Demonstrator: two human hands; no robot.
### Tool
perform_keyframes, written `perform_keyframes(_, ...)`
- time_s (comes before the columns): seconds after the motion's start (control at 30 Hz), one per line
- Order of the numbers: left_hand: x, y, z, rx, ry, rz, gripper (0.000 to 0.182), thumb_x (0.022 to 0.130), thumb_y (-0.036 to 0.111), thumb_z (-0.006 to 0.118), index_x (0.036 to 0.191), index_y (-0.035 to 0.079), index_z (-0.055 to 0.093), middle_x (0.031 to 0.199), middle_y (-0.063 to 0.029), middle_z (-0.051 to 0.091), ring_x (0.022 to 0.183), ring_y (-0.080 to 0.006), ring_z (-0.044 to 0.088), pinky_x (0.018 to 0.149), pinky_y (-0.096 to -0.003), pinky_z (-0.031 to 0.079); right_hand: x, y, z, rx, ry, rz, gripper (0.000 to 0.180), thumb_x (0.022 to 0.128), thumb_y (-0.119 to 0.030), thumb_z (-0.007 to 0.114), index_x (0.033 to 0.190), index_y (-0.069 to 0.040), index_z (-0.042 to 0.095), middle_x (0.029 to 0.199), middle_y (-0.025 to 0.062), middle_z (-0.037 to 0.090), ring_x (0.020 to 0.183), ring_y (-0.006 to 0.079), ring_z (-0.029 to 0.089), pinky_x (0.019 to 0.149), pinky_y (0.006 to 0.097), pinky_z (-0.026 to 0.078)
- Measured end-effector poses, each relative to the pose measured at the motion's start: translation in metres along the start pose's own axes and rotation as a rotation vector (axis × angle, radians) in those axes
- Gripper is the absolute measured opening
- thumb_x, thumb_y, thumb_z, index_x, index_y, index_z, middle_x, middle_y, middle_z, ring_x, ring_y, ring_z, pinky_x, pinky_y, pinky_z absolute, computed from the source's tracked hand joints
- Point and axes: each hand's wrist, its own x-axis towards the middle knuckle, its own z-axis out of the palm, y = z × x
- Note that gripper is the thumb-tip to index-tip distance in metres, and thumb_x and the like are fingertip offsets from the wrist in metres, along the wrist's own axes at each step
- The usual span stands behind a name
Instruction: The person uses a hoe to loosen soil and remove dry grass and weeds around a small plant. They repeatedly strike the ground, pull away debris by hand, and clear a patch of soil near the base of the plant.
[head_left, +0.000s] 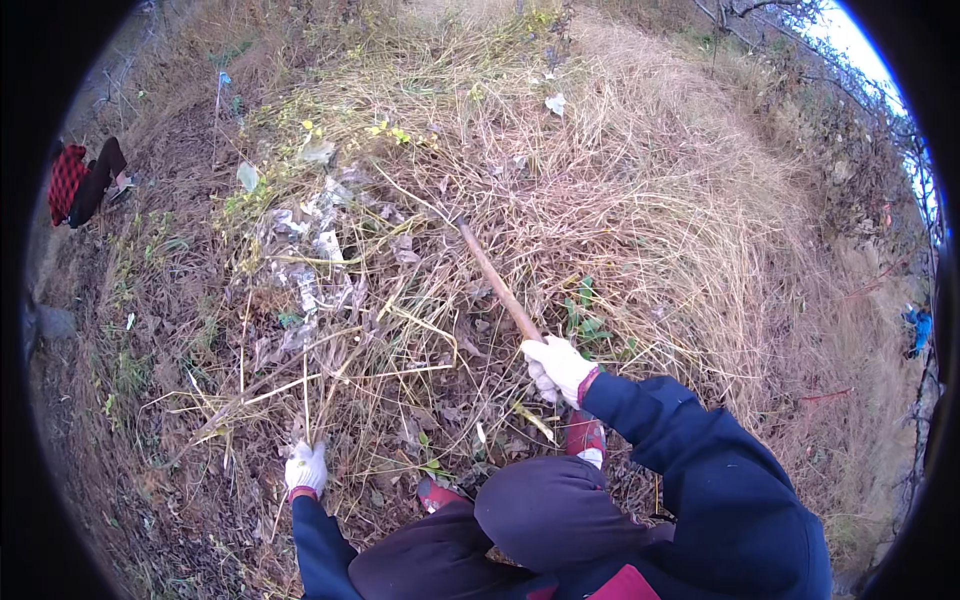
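My right hand (559, 367), in a white knit glove, is closed around the near end of a long wooden handle (499, 289). That handle slants up and to the left; its far end has a dark fitting lying in the dry grass, and any blade there is hidden. My left hand (306, 469), gloved likewise, is lower left, closed around dry plant stalks (306, 394) that stick up from it. Between and beyond the hands lie flattened straw, broken yellowish stalks (424, 322) and dead leaves (405, 251).
Torn pale plastic film (328, 244) lies among the stalks. Dry grass (675, 195) covers the slope ahead and right. Another person (71, 184) in a red checked top is at far left. My red patterned shoes (585, 435) are near the stalks. Bare branches (780, 9) hang upper right.
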Motion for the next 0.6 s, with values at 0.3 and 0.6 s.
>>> perform_keyframes(0.3,-0.037,0.014,-0.023,-0.051,-0.049,-0.135,0.047,0.089,0.044,0.064,0.121,0.01,0.07,0.108,-0.0233,0.074,0.103,-0.0408,0.071,0.091,-0.0465,0.054,0.004,-0.117,-0.01,0.444,0.475,-0.7,0.02,0.103,-0.026,0.057,0.098,-0.013,0.042,0.069,0.0002,0.046,0.046,0.0133,0.044,0.038,0.035,0.041)
perform_keyframes(0.6,-0.031,0.004,-0.02,0.043,0.162,0.143,0.028,0.086,0.026,0.071,0.104,0.006,0.072,0.092,-0.0209,0.073,0.087,-0.037,0.071,0.082,-0.043,0.056,-0.017,-0.114,-0.008,0.141,0.339,-0.569,0.019,0.096,-0.017,0.063,0.098,-0.009,0.045,0.07,0.0014,0.049,0.046,0.0121,0.047,0.037,0.0334,0.044)
